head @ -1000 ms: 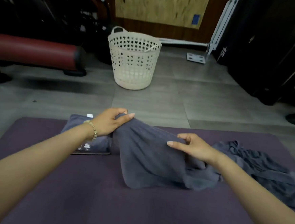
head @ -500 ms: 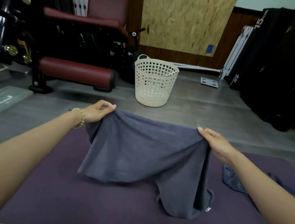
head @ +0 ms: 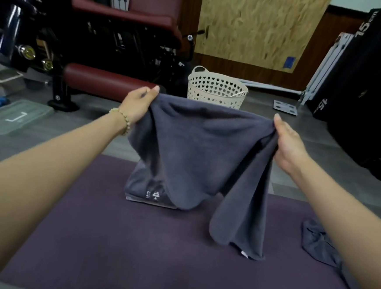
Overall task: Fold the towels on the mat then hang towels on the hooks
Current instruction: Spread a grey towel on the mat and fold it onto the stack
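Left hand [head: 137, 108]: raised, thumb and fingers pinching the top left corner of the towel [head: 196, 149].
Right hand [head: 291, 145]: raised about level with the left, thumb pointing up, fingers curled round the gathered top right edge.
Left arm: bare, stretched forward from the lower left.
Right arm: bare, stretched forward from the lower right.
Spacing: hands well apart.

The person wore a bracelet [head: 122, 119] of small pale-gold round beads on the left wrist, between nine and ten o'clock from centre. Both forearms [head: 54, 156] were bare. The left hand [head: 138, 105] and right hand [head: 289, 145] had longish thumbnails.
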### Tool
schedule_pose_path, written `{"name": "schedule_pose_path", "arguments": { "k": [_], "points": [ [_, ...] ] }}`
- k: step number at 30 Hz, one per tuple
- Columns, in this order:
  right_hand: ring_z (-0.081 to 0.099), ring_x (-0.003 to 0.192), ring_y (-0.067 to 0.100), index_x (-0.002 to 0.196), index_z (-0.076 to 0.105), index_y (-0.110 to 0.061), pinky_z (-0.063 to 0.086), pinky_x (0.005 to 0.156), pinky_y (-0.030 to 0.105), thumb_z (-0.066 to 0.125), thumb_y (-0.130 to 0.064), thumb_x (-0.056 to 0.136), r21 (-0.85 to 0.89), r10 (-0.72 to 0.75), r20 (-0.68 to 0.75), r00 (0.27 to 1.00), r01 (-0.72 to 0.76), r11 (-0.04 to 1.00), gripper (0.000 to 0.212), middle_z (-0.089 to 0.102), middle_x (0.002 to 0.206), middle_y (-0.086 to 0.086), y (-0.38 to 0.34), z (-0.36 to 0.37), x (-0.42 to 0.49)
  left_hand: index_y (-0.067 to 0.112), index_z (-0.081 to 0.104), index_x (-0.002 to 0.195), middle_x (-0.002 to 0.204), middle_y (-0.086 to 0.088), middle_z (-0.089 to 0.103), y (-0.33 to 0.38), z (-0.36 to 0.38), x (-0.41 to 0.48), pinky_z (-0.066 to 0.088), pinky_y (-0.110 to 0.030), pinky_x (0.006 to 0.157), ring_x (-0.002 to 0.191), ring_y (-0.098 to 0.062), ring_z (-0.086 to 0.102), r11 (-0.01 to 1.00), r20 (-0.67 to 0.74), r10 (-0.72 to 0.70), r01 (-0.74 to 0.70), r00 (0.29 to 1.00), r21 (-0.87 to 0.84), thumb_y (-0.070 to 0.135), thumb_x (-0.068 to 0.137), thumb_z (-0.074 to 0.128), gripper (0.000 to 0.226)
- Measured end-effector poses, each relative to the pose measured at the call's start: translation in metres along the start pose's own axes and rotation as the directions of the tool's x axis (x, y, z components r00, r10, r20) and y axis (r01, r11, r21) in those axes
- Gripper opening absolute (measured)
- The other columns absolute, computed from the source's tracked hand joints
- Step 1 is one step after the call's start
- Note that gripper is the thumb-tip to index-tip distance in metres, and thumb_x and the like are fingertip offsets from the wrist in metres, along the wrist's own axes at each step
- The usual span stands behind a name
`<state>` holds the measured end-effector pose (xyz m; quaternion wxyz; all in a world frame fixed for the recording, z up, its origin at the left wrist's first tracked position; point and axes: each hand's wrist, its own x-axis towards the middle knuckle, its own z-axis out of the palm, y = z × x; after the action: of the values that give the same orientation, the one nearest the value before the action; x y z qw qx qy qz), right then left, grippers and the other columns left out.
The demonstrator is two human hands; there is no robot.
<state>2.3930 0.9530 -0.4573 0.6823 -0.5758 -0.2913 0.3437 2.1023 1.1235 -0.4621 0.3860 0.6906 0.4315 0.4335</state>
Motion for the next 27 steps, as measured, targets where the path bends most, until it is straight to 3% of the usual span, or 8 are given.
{"name": "schedule_pose_path", "arguments": {
  "k": [4,7,11,16,18,20,24,27],
  "points": [
    [0.066,0.074,0.012,0.085,0.061,-0.015,0.053,0.073,0.025,0.054,-0.033,0.096,-0.082,0.060,0.066,0.996,-0.055,0.995,0.022,0.071,0.082,0.001,0.032,0.013,-0.011,0.022,0.031,0.060,0.062,-0.001,0.030,-0.012,-0.004,-0.013,0.028,-0.023,0.054,0.058,-0.008,0.030,0.998,0.003,-0.026,0.026,1.000,-0.058,0.042,0.092,0.056,0.045],
    [0.061,0.074,0.015,0.083,0.060,-0.010,0.050,0.073,0.029,0.054,-0.029,0.096,-0.229,0.154,0.097,0.983,-0.128,0.965,0.024,0.067,0.077,0.003,0.106,0.018,-0.024,0.020,0.031,0.057,0.050,0.010,0.031,-0.062,0.004,-0.041,0.028,-0.019,0.051,0.048,-0.004,0.028,0.993,0.071,-0.101,0.097,0.992,0.063,0.034,0.092,0.059,0.047],
    [0.051,0.071,0.012,0.070,0.054,-0.005,0.041,0.064,0.025,0.055,-0.030,0.095,-0.491,0.377,0.125,0.918,-0.273,0.827,0.036,0.057,0.073,0.005,0.213,0.018,-0.057,0.010,0.057,0.074,0.077,-0.005,0.057,-0.158,0.022,-0.097,0.039,-0.013,0.063,0.074,-0.012,0.050,0.928,0.174,-0.325,0.278,0.930,0.247,0.027,0.089,0.064,0.023],
    [0.038,0.057,0.011,0.061,0.038,-0.022,0.033,0.051,0.023,0.054,-0.036,0.095,-0.790,0.662,0.194,0.724,-0.285,0.543,0.040,0.040,0.058,-0.002,0.312,0.011,-0.098,0.003,0.070,0.100,0.102,-0.012,0.068,-0.250,0.039,-0.155,0.041,-0.023,0.079,0.093,-0.021,0.060,0.792,0.307,-0.583,0.441,0.752,0.423,0.027,0.090,0.063,0.027],
    [0.055,0.075,0.016,0.070,0.054,-0.020,0.042,0.064,0.022,0.049,-0.036,0.098,-0.841,0.787,0.228,0.574,-0.291,0.455,0.032,0.058,0.074,0.002,0.340,0.008,-0.108,0.003,0.069,0.093,0.096,-0.010,0.068,-0.273,0.046,-0.170,0.039,-0.024,0.079,0.091,-0.022,0.060,0.732,0.368,-0.660,0.449,0.655,0.512,0.027,0.094,0.056,0.027],
    [0.061,0.104,0.024,0.102,0.065,-0.009,0.043,0.072,0.020,0.041,-0.034,0.101,-0.857,0.863,0.220,0.455,-0.333,0.394,0.035,0.066,0.108,0.011,0.355,0.004,-0.109,0.008,0.065,0.080,0.075,0.001,0.068,-0.294,0.055,-0.181,0.045,-0.028,0.080,0.075,-0.014,0.060,0.723,0.382,-0.686,0.519,0.620,0.456,0.026,0.094,0.056,0.024],
    [0.058,0.116,0.026,0.123,0.058,-0.004,0.044,0.085,0.026,0.042,-0.032,0.101,-0.826,0.831,0.164,0.531,-0.387,0.410,0.039,0.061,0.127,0.012,0.368,-0.015,-0.081,0.014,0.061,0.081,0.071,0.007,0.066,-0.308,0.096,-0.178,0.047,-0.012,0.071,0.068,-0.011,0.062,0.748,0.394,-0.663,0.559,0.636,0.356,0.029,0.096,0.051,0.023],
    [0.057,0.097,0.017,0.118,0.062,-0.006,0.047,0.072,0.015,0.052,-0.027,0.097,-0.816,0.770,0.126,0.625,-0.375,0.439,0.032,0.064,0.120,0.010,0.379,-0.040,-0.058,0.013,0.061,0.084,0.075,0.000,0.066,-0.305,0.139,-0.168,0.050,-0.027,0.085,0.073,-0.021,0.063,0.775,0.454,-0.630,0.551,0.630,0.311,0.029,0.098,0.047,0.026]
  ]
}}
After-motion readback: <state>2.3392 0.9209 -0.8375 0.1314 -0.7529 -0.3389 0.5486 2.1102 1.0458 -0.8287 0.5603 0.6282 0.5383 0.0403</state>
